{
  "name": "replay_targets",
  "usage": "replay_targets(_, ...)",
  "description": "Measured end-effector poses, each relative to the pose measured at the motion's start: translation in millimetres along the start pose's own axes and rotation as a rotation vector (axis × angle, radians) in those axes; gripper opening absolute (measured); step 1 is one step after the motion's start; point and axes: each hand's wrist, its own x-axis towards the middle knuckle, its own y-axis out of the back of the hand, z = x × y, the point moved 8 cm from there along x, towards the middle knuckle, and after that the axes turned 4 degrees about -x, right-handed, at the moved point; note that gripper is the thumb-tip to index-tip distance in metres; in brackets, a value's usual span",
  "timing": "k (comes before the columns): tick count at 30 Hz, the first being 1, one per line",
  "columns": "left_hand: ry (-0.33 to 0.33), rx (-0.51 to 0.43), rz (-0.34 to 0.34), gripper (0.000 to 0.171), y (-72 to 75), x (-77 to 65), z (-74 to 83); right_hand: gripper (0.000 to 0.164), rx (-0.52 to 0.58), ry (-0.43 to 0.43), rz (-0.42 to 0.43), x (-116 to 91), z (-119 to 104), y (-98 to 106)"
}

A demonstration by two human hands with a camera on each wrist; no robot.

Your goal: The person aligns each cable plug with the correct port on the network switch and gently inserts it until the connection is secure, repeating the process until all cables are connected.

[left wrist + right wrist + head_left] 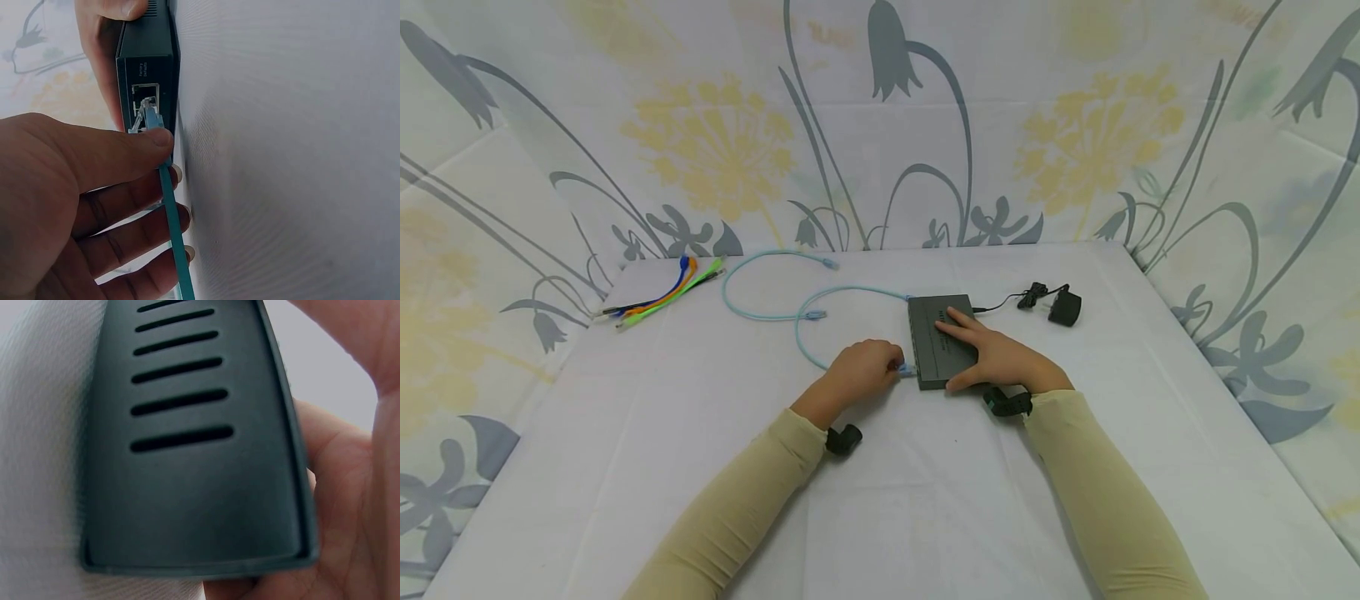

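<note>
A dark grey network switch (936,342) lies flat on the table. My left hand (865,367) pinches the clear plug of a light blue network cable (172,219) between thumb and fingers. In the left wrist view, that plug sits at the mouth of a port (145,92); how deep it goes I cannot tell. From the hand the cable curves left, and a light blue line also reaches the switch's far left corner. My right hand (1000,354) rests on the switch, fingers spread straight over its top, thumb along the near edge. The vented side (181,437) fills the right wrist view.
A second light blue cable (752,317) lies looped behind the left hand. Farther left is a bundle of blue, orange, green and black cables (662,300). A black power adapter (1065,307) stands at right, its cord running to the switch. Patterned cloth hangs behind the white-covered table.
</note>
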Motion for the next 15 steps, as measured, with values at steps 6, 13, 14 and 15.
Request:
replay_targets(6,0.003,-0.013,-0.011,0.019,-1.3,-0.4,0.6,0.106,0.01,-0.001,-0.006,0.1,-1.1,0.0)
replay_targets(13,-0.012,0.005,0.005,0.018,-0.4,-2.7,3.5,0.107,0.013,-0.001,-0.005,1.0,0.8,-0.7)
replay_targets(14,-0.014,0.01,0.007,0.018,0.0,-3.1,4.0,0.107,0.013,0.0,-0.006,0.9,0.7,-0.6)
replay_targets(15,-0.016,0.01,0.007,0.018,0.1,-3.4,4.4,0.107,0.013,0.0,-0.006,0.8,0.3,-0.3)
